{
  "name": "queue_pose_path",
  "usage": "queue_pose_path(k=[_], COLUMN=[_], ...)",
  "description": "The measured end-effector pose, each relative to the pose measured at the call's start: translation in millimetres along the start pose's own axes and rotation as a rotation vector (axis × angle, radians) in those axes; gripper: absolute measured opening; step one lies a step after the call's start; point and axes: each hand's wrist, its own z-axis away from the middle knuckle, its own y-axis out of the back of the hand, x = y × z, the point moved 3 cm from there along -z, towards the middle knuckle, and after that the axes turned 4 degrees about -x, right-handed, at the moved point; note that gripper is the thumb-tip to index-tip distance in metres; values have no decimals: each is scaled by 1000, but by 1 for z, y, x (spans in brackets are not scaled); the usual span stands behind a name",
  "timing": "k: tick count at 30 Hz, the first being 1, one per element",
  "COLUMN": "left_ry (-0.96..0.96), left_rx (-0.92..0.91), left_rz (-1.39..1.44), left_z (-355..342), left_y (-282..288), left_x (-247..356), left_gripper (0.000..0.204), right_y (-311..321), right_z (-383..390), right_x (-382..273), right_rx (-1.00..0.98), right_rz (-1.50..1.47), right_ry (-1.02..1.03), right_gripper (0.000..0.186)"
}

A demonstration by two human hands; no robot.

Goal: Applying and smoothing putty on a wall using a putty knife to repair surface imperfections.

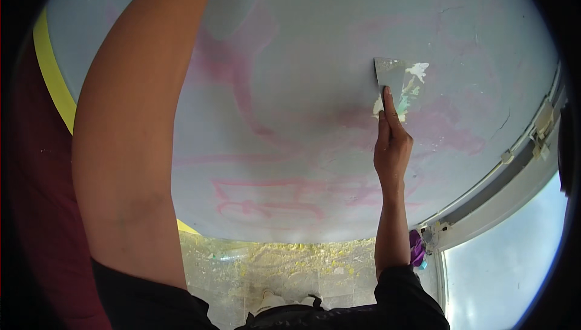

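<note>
A flat metal scraper (390, 75) is held in the right hand (393, 151), its flared blade placed at a grey-blue wall (302, 45); whether the edge is pressed to the surface cannot be told. The fingers (389, 97) of that hand are closed on the scraper, with one stretched upward along the blade, and the handle is hidden by the grip. The wide edge of the blade is pointed up, and just beside it on the right a chipped patch (417, 71) is seen, where white, cream and pale green are shown.

The left arm (130, 136) is raised along the left side and is cut off by the upper edge of the view, so the state of the left fingers cannot be told.

The wall is marked with pink strokes (225, 67), and a thin crack (503, 124) is seen toward the right. On the left, the wall is bordered by a yellow strip (54, 82), beyond which a dark red surface (36, 173) is seen. Below, the floor (212, 284) is strewn with yellow flakes (302, 256). Near the right forearm, a purple item (416, 248) is seen low down, and a bright pane (499, 260) is set farther right.
</note>
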Motion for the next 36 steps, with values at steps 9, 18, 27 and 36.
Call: queue_pose_path(k=[9, 18, 27, 36], left_ry=[3, 24, 36, -47], left_rx=[3, 6, -16, 73], left_rz=[14, -16, 18, 10], left_z=[-3, 1, 0, -1], left_y=[1, 0, -1, -5], left_x=[-3, -5, 2, -6], left_gripper=[57, 56, 55, 56], right_y=[-16, -18, -4, 80], right_z=[25, 40, 28, 32], right_x=[20, 33, 49, 86], right_rx=[-84, -135, -90, -136], right_rz=[55, 92, 135, 486], right_ry=[3, -13, 100, 298], right_gripper=[48, 51, 52, 56])
